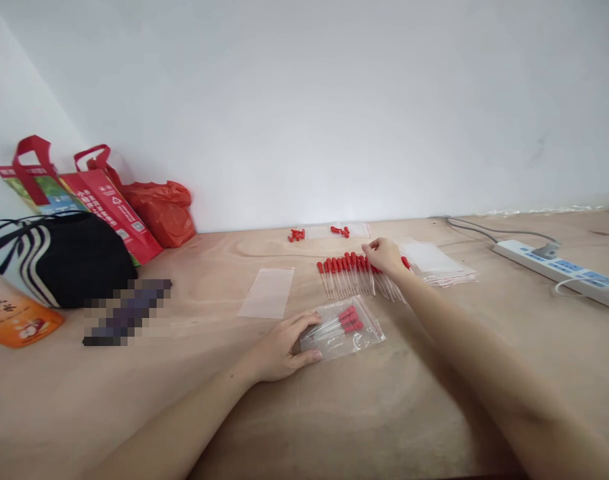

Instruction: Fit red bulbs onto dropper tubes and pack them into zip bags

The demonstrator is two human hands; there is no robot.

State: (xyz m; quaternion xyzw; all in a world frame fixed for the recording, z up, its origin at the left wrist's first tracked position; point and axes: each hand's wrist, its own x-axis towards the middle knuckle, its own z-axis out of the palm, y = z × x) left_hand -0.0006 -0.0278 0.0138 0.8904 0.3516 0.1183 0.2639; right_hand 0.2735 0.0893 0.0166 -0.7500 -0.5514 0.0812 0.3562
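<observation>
My left hand [288, 347] grips the left end of a clear zip bag [371, 330], thumb along the near edge and fingers along the far edge. Inside the bag lie several droppers [351, 319] with red rubber bulbs, bulbs toward the zip end. Beyond the bag, more red-bulbed droppers [339, 265] lie side by side in a row, bulbs away from me. My right hand [385, 255] is over the right part of this row, its thumb and fingertips pinched together. Whether a dropper is between them is too small to tell. The hand and forearm hide part of the row.
An empty zip bag [268, 293] lies left of the row; a stack of bags [441, 261] lies right. Two small red bulb clusters [297, 235] sit near the wall. A power strip [559, 270] is at right; a black bag [79, 257] and red shopping bags [111, 207] at left.
</observation>
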